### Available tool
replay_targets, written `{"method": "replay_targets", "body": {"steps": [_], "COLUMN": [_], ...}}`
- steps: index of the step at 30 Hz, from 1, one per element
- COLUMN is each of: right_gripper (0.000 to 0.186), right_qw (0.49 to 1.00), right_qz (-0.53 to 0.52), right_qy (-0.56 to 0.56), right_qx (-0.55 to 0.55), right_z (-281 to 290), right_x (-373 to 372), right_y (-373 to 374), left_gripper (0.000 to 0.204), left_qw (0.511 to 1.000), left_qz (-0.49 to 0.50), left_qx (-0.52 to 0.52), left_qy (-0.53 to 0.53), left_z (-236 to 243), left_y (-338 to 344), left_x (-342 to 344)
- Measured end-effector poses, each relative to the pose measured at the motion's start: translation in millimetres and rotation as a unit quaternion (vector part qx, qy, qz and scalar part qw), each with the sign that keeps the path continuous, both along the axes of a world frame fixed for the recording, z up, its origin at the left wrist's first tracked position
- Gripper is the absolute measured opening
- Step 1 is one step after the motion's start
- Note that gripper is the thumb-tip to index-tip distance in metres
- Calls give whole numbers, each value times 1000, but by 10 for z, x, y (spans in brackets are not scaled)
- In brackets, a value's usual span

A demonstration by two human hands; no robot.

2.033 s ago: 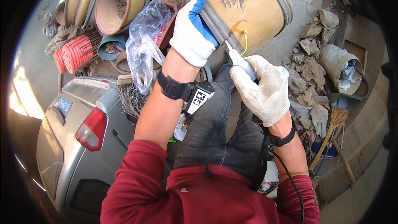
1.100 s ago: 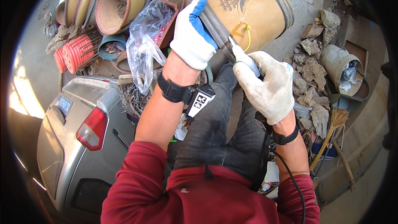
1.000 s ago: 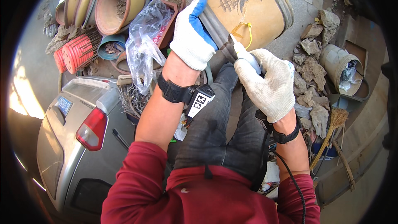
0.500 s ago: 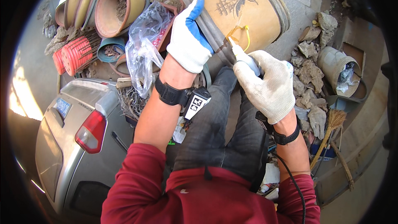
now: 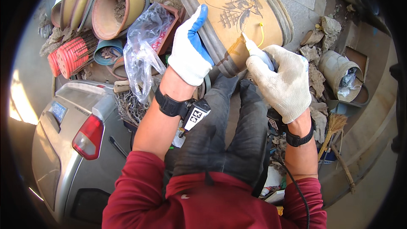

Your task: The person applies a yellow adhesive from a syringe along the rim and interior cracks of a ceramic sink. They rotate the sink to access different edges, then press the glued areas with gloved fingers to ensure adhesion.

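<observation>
A large tan pot [image 5: 231, 10] with a grey banded rim, an etched plant design and a wet amber streak lies on its side at the top centre. My left hand [image 5: 190, 48], in a white and blue glove, grips its rim, thumb up, other fingers mostly hidden. My right hand [image 5: 282, 80], in an off-white glove, is closed on a white bottle [image 5: 256, 50], its narrow nozzle at the streak. A thin yellow piece [image 5: 262, 34] curves beside the nozzle.
Stacked pots [image 5: 110, 15], a clear plastic bag [image 5: 142, 46], red pots [image 5: 72, 57] and a blue pot [image 5: 108, 53] crowd the left, above a silver car [image 5: 55, 152]. Rubble [image 5: 326, 32], a bucket [image 5: 339, 76] and a straw broom [image 5: 335, 125] are at the right.
My right hand and the bottle have moved up and right, the nozzle from the grey rim onto the tan side. My left hand appears lower and further left in view.
</observation>
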State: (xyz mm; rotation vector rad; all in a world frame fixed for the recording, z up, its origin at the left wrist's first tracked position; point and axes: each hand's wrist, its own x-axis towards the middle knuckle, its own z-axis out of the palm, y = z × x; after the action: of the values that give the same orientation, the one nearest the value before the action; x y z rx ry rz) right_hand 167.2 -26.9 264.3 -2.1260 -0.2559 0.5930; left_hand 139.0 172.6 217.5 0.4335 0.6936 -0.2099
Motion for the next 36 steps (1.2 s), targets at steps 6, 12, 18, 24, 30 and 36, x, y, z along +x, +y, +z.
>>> {"method": "replay_targets", "body": {"steps": [6, 12, 18, 24, 30, 36], "right_gripper": [28, 30, 33, 35, 35, 37], "right_qw": [999, 999, 999, 999, 999, 998], "right_qz": [33, 6, -6, 0, -5, -19], "right_qy": [-4, -14, -6, 0, 10, 16], "right_qx": [-16, -31, -36, -48, -53, -65], "right_z": [88, -10, -81, -112, -122, -172], "right_x": [-20, 128, 249, 331, 416, 502], "right_y": [6, 0, -12, -18, -9, -15], "left_gripper": [58, 58, 57, 56, 56, 55], "left_qw": [1000, 1000, 1000, 1000, 999, 999], "left_qz": [0, 3, 8, 16, 24, 22], "left_qx": [1, -14, 5, -4, -10, 3], "left_qy": [-5, -1, 9, 11, 26, 38], "left_z": [16, 10, 17, 12, 76, 88], "left_y": [6, -25, -74, -110, -139, -166], "left_x": [-6, -2, -8, -33, -32, -59]}}
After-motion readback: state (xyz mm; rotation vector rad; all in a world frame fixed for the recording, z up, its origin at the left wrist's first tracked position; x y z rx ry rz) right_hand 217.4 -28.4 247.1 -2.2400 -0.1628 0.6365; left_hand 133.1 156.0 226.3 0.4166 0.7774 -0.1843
